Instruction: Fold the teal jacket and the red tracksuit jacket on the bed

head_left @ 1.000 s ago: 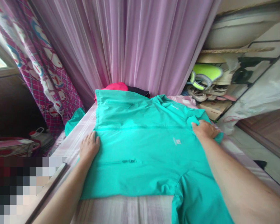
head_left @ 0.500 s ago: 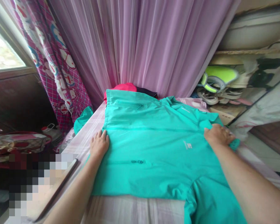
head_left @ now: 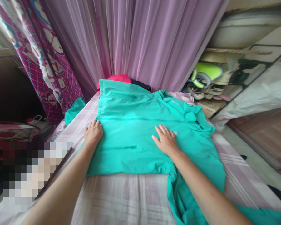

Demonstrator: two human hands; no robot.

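Observation:
A teal zip jacket (head_left: 131,131) lies spread front side up, its hem to the left and its collar to the right. On its hem, at the left edge, my left hand (head_left: 93,132) lies flat with the fingers stretched out. My right hand (head_left: 165,140) is spread over the chest, beside a small white logo (head_left: 175,133) that it partly hides. Neither hand grasps the cloth. A pocket zipper (head_left: 131,147) shows between the hands. The near sleeve (head_left: 178,197) runs toward me, partly covered by my right forearm.
Under the jacket is a pale checked cloth (head_left: 112,200). A red and black item (head_left: 118,78) sits behind it, against purple curtains (head_left: 140,40). More teal fabric (head_left: 75,109) hangs at the left edge. Shelves at the right hold shoes (head_left: 196,93) and a lime-green item (head_left: 208,73).
My right hand has let go of the jacket's collar area and moved left onto the chest, its fingers now spread. My left hand stays at the hem. The view has shifted slightly right.

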